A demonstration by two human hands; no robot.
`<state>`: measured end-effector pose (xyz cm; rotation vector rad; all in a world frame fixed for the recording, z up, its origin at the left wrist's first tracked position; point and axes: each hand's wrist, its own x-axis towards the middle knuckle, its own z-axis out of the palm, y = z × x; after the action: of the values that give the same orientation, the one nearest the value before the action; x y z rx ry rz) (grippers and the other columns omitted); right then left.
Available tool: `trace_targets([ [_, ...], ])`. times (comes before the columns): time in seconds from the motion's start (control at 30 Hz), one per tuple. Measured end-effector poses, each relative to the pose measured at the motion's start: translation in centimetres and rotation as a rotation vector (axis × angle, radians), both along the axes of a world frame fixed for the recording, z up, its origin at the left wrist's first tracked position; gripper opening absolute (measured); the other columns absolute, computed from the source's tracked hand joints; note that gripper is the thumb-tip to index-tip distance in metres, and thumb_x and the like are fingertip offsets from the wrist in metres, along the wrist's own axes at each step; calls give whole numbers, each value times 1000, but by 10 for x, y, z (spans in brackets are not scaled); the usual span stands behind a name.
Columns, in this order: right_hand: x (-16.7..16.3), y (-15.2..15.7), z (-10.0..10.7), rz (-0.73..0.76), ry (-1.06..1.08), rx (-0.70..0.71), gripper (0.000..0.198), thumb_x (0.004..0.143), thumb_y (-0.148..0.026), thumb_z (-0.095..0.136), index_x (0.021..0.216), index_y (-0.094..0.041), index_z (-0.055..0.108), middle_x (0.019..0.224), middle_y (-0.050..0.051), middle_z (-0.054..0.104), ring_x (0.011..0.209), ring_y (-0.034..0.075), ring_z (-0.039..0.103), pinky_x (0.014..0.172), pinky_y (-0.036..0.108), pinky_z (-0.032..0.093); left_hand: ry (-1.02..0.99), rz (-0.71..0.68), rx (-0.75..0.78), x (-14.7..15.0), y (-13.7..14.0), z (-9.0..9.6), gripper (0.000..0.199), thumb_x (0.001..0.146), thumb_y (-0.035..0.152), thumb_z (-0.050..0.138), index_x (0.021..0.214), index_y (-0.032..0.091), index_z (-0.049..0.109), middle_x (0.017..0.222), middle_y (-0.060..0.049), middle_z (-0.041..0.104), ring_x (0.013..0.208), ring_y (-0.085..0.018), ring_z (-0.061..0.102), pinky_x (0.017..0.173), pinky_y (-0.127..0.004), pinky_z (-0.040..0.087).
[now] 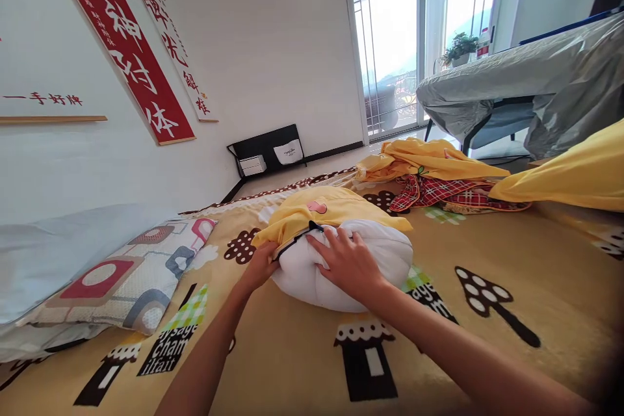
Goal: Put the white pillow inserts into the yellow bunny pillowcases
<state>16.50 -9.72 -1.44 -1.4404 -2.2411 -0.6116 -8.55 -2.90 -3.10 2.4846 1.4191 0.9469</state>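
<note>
Left grip (262,265) pinches yellow cover (351,203); white cushion (392,257) under right grip (350,265), fingers spread.

A single camera rides on the person's head, facing forward and down across the bed (287,370) — I see the forearms (214,335) reaching in from its bottom edge, quite close. The white pillow (312,289) sits near mid-view. Farther off, the same wide view takes in the far wall (273,45) and the glass door (390,65) — well beyond the bed.
</note>
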Motion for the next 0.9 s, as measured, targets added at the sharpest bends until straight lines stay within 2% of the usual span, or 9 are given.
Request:
trace_targets([
  [0.13,-4,-6,5,-7,19,3,54,88,-40,53,140,-27,41,137,15,46,113,32,47,86,46,39,-109,208,152,20,7,-33,10,70,11,47,66,20,52,72,-2,57,75,-19,54,70,-30,41],
  [0.27,-12,-3,9,-1,12,26,51,90,-34,50,139,-24,43,137,16,47,112,33,48,85,47,39,-265,474,289,44,14,-66,14,81,16,39,76,20,52,79,-8,58,80,-23,54,73,-35,41],
  [0.33,-11,2,9,1,6,36,49,89,-31,49,138,-22,44,137,17,47,112,33,48,85,47,39,-306,531,311,50,16,-74,15,83,19,38,81,19,53,81,-9,59,81,-24,54,73,-37,42],
  [0.4,-5,8,7,-6,13,39,49,90,-31,49,138,-23,45,137,16,47,112,33,47,86,47,39,-298,495,304,44,13,-75,16,82,20,39,80,19,54,80,-8,60,82,-24,55,78,-40,42],
  [0.5,5,13,4,-14,29,30,49,90,-34,48,138,-25,44,137,15,47,113,33,47,87,48,38,-226,308,252,16,1,-68,17,75,22,48,87,20,60,91,-7,66,92,-24,58,87,-41,43],
  [0.57,7,11,2,8,31,24,49,91,-35,48,138,-26,44,137,14,47,113,32,47,87,47,38,-178,155,186,-5,-6,-65,32,70,25,55,100,20,61,107,-8,66,102,-24,58,90,-38,44],
  [0.63,4,8,1,41,26,23,48,91,-36,47,138,-26,44,137,14,48,113,32,47,87,46,38,-167,88,126,-19,-9,-67,41,67,28,60,107,19,60,112,-9,65,105,-24,58,89,-37,46],
  [0.73,-4,4,-1,65,19,33,48,91,-36,47,138,-24,44,137,15,48,115,32,45,88,47,37,-210,176,119,-16,-5,-79,30,70,28,58,98,20,61,101,-8,66,95,-23,60,81,-35,48],
  [0.9,-9,3,-1,58,24,51,49,90,-38,48,137,-23,45,137,15,48,114,33,45,87,48,36,-296,451,200,25,10,-97,24,77,24,52,99,16,60,96,-12,65,96,-28,58,83,-43,45],
])
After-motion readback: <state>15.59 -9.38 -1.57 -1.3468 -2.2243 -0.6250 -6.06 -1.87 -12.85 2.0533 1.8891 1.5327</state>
